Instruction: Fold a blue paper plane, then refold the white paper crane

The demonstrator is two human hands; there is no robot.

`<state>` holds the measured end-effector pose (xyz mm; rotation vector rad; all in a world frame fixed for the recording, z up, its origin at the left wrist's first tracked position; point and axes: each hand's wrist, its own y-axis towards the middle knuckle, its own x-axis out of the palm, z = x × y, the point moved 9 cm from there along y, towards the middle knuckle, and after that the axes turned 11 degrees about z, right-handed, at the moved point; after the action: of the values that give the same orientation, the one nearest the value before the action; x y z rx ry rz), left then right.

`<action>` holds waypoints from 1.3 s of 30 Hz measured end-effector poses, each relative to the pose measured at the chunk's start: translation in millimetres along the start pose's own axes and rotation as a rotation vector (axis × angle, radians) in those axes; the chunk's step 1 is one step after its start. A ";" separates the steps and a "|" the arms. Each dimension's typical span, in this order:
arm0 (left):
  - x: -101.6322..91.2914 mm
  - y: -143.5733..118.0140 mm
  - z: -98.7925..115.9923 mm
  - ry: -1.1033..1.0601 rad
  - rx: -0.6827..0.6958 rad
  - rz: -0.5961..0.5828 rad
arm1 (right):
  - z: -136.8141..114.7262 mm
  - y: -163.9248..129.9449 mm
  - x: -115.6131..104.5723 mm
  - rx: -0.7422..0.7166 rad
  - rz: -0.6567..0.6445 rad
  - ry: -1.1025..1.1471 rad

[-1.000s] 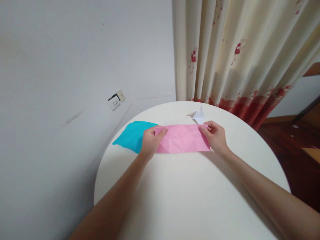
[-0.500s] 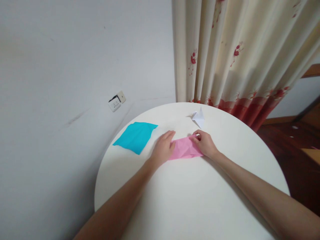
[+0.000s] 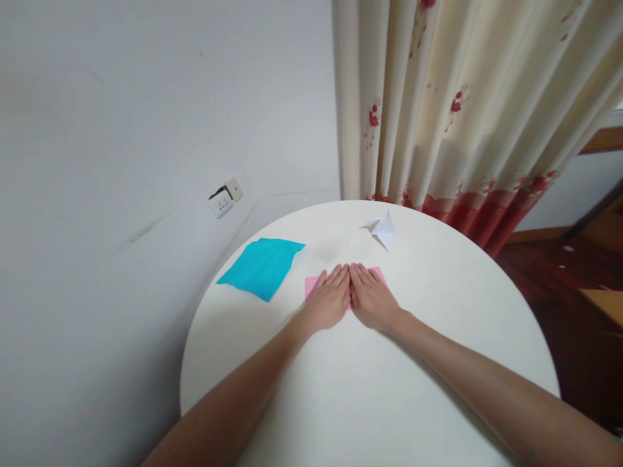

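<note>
Both hands have come together since a second ago, when they were holding a long pink strip stretched between them; that strip has been folded down to a small piece, now lying almost wholly under the palms. The left hand [image 3: 329, 299] is lying flat with its fingers stretched out and pressed together, pushing down on the pink paper [image 3: 311, 284]. The right hand [image 3: 372, 298] is doing the same just beside it, the two index fingers touching along their length. Neither hand is pinching anything; both are pressing palm-down.

Only small bits of the paper are showing: a pale pink corner sticking out left of the left hand, a thin edge past the fingertips on the far side, and a sliver beside the right hand. What shows is looking flat and matte, with a straight edge. The paper is sitting a little beyond the middle of the round white table [image 3: 389, 402], towards its far side.

A teal sheet [image 3: 260, 266] is lying flat to the left, well apart from the hands, its corner hanging past the table's edge. A small white folded figure [image 3: 382, 230] is standing on the far side, near the curtain [image 3: 462, 104]. A wall socket [image 3: 224, 196] is showing on the wall to the left.
</note>
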<state>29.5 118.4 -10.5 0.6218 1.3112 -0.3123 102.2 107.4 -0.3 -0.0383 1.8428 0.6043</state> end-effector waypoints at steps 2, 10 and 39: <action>-0.4 0.1 -6.3 0.005 -0.025 0.006 | 3.1 -1.0 1.9 0.005 -0.001 -0.006; -11.0 -8.9 -40.8 0.039 -0.197 0.021 | 14.4 -2.0 0.8 0.054 -0.011 -0.051; -9.1 -6.7 -5.1 -0.045 -0.021 -0.072 | 73.9 12.6 -26.0 0.232 0.154 0.131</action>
<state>19.6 114.9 -4.0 0.5477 1.2943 -0.3688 172.4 142.6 10.9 0.2249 2.0460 0.5000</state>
